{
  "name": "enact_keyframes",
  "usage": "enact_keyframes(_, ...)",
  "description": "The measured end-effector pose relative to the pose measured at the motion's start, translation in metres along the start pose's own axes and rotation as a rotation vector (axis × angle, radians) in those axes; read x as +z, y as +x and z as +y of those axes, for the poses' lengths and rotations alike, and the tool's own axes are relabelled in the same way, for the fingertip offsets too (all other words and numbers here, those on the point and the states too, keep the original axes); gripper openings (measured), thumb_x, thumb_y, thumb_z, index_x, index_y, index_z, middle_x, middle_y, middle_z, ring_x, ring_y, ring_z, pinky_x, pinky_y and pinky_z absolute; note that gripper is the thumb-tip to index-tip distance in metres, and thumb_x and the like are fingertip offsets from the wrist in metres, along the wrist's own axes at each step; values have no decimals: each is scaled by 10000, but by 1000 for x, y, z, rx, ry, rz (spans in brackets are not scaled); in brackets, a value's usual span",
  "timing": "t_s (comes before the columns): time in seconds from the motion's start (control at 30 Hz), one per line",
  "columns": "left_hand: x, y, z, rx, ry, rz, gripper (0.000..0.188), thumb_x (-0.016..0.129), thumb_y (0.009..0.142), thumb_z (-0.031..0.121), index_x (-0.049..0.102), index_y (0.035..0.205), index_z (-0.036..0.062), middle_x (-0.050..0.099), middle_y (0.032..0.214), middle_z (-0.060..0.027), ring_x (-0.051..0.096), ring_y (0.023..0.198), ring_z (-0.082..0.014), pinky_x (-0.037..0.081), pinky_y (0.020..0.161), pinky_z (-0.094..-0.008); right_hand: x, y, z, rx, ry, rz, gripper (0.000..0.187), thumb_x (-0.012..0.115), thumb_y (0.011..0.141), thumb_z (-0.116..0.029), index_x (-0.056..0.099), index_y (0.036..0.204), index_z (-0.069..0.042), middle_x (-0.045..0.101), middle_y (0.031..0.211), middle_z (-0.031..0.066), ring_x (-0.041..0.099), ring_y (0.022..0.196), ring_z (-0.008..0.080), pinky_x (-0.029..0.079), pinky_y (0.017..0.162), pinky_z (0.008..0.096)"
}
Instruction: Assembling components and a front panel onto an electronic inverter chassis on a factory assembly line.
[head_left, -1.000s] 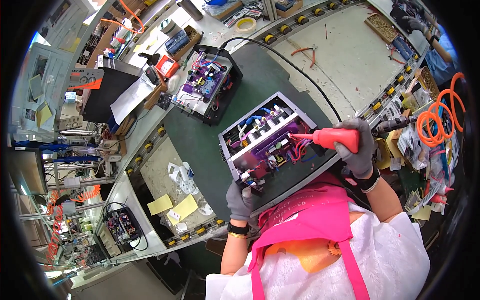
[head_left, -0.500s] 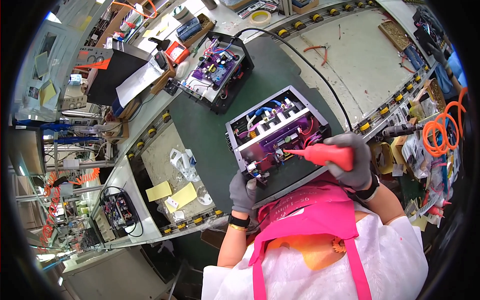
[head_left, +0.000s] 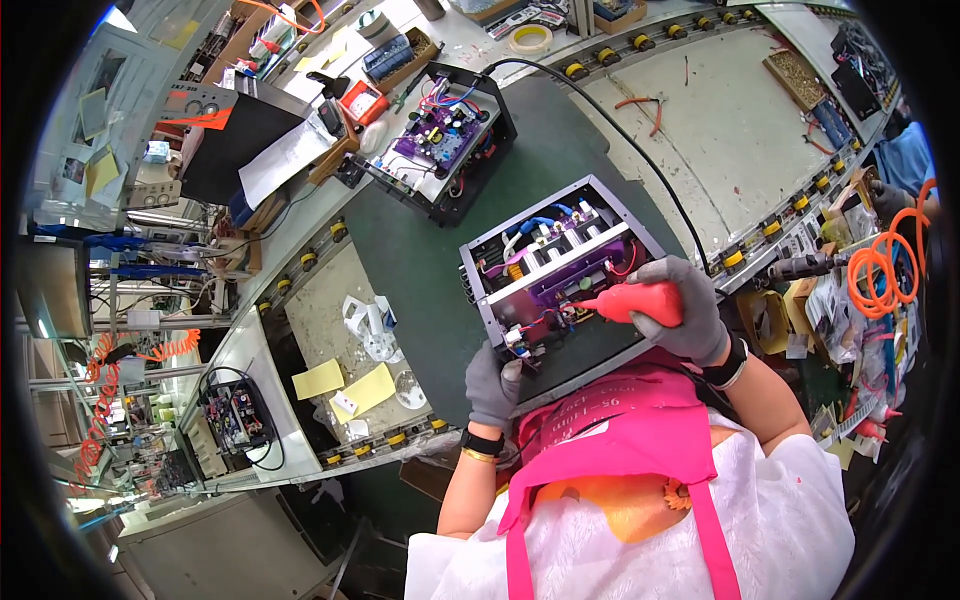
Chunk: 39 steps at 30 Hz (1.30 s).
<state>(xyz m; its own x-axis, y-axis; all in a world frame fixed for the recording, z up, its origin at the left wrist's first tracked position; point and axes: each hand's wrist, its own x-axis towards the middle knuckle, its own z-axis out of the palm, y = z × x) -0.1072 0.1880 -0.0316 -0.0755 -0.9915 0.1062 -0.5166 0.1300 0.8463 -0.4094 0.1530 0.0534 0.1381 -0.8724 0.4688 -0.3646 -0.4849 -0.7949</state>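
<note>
Near the front edge of the green worktop (head_left: 410, 300), an open case (head_left: 545, 272) holds purple boards (head_left: 590, 281) and wires (head_left: 628, 262). Right hand (head_left: 692, 315): fingers wrapped around a red bottle (head_left: 645, 300). Left hand (head_left: 490, 388): beside the case, grip unclear.

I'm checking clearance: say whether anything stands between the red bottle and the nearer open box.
Nothing visible does: the right hand holds the red bottle, its tip over the nearer open box.

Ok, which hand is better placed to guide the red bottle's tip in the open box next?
Right, I'd judge: the right hand holds the red bottle, its tip over the open box. The left hand is at the box's near left corner, away from the bottle.
</note>
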Motion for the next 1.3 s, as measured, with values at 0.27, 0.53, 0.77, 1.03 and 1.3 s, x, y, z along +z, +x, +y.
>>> enact_keyframes(0.27, 2, -1, -5, -9, -52, -18, 617, 481, 902, 611, 616, 1113, 46, 662, 867, -152, 652, 805, -353, 497, 695, -388, -4, 3, -10, 157, 248, 71, 412, 722, 687, -4, 553, 1061, -25, 636, 952, 115, 656, 861, 210, 528, 782, 312)
enact_keyframes(0.53, -6, 1, -3, -8, 20, -85, 683, 468, 912, 622, 609, 1170, 5, 702, 965, -120, 690, 899, -253, 529, 785, -339, 34, 31, -28, -24, 293, 16, 435, 736, 681, -15, 558, 1077, -20, 641, 944, 112, 664, 831, 228, 528, 743, 319)
enact_keyframes(0.77, -8, 3, 3, 10, 42, -90, 689, 443, 898, 657, 608, 1142, 34, 682, 916, -136, 674, 855, -309, 519, 729, -362, 44, 38, -29, -53, 182, -35, 440, 759, 637, -47, 582, 1039, -30, 652, 935, 116, 671, 818, 263, 530, 725, 327)
enact_keyframes(1.03, -6, 6, 5, 24, 29, -55, 608, 475, 900, 617, 611, 1043, 42, 648, 840, -153, 641, 776, -351, 494, 673, -396, 39, 37, -33, -67, 169, -49, 459, 755, 632, -40, 573, 1053, -25, 651, 928, 120, 668, 793, 274, 531, 706, 336)
enact_keyframes(1.3, -26, 49, 11, -190, 111, -95, 495, 437, 946, 528, 582, 1021, 61, 629, 785, -201, 618, 771, -406, 467, 651, -455, 32, 31, -30, -316, 9, 110, 544, 777, 624, -24, 524, 1104, -52, 656, 946, 135, 665, 791, 294, 537, 708, 357)
